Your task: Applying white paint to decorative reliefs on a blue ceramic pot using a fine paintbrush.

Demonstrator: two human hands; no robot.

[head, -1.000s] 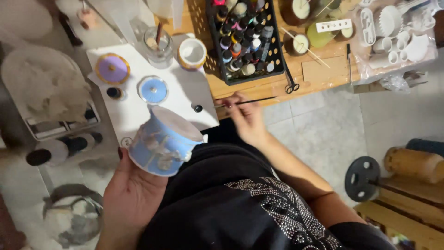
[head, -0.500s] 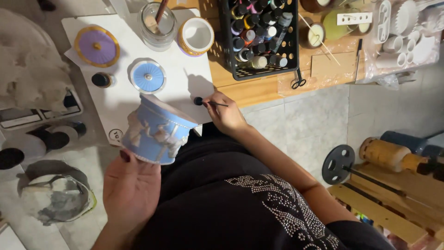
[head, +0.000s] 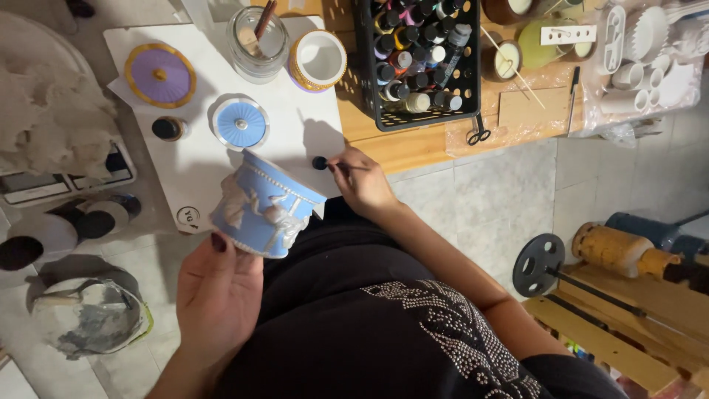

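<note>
Left fingers (head: pixel 221 255) cup the tilted pot (head: pixel 264 214) underneath, steadying it; right fingers (head: pixel 347 166) pinch a brush (head: pixel 332 165) dipped in a black cap (head: pixel 319 162).

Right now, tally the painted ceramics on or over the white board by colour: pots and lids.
Blue: 2, the pot in the left hand and a lid.
Purple: 1, a lid.
Yellow-rimmed: 1, an open pot.
Total: 4.
The right hand holds a brush beside the blue pot.
</note>
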